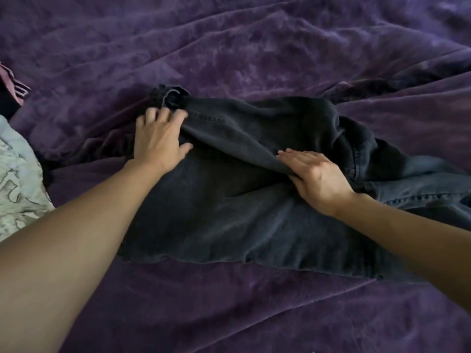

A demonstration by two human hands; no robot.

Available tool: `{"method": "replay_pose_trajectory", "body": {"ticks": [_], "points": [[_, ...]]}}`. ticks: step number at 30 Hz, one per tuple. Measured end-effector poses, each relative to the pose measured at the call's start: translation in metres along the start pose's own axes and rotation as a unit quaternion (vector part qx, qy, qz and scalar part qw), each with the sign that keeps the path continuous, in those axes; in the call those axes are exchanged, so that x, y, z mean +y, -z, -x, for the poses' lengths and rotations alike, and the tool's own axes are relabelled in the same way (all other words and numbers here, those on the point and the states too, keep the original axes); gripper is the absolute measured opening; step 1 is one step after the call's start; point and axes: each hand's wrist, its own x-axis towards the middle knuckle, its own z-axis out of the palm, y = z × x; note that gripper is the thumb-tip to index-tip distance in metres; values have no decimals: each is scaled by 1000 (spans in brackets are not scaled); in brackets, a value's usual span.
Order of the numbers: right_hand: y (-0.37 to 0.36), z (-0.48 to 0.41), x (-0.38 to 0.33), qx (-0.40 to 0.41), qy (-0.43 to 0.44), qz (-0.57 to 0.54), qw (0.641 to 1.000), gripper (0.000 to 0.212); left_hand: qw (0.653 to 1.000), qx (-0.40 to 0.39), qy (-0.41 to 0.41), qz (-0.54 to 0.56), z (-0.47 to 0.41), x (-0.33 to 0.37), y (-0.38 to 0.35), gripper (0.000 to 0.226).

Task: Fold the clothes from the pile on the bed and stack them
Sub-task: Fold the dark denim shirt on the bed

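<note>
Black jeans (254, 220) lie mid-bed (254, 47), leg folded over. Left hand (158, 141) fingers spread, tips bent at cuff edge, grip unclear. Right hand (318, 179) pinches fold, thumb underneath.

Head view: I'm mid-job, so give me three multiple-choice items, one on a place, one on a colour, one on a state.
1. Where does the pale patterned cloth lie?
A. At the left edge of the view
B. At the far right edge
C. At the bottom middle

2. What colour is the rumpled velvety bed cover?
A. Green
B. Purple
C. White

3. What is the right hand doing?
A. Hanging in the air, holding nothing
B. Pinching a fold of the dark denim jeans
C. Lying flat on the bed cover

Answers:
1 A, as the cloth shows only at the left border, beside the left forearm.
2 B, as the cover is purple all round the jeans.
3 B, as the thumb sits under a raised denim fold with the fingers over it.
</note>
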Motion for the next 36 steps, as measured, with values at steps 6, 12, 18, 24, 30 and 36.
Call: {"method": "replay_pose_trajectory", "body": {"ticks": [6,12,18,24,30,36], "points": [[42,26,-19,57,91,-92,990,43,993,102,-37,-36,5,-8,41,25],[18,78,-23,-130,106,62,984,52,982,-63,-164,-76,96,-31,37,35],[-22,68,-5,0,-5,135,991,57,989,82,-109,58,106,-14,3,49],[-34,56,46,-95,-174,208,958,71,990,-134,2,-46,101,-6,-42,79],[15,81,47,69,-163,120,977,62,999,-45,-27,3,94,43,4,60],[71,210,156,-106,-451,190,866,88,960,-17,-259,109,127,218,14,58]]}}
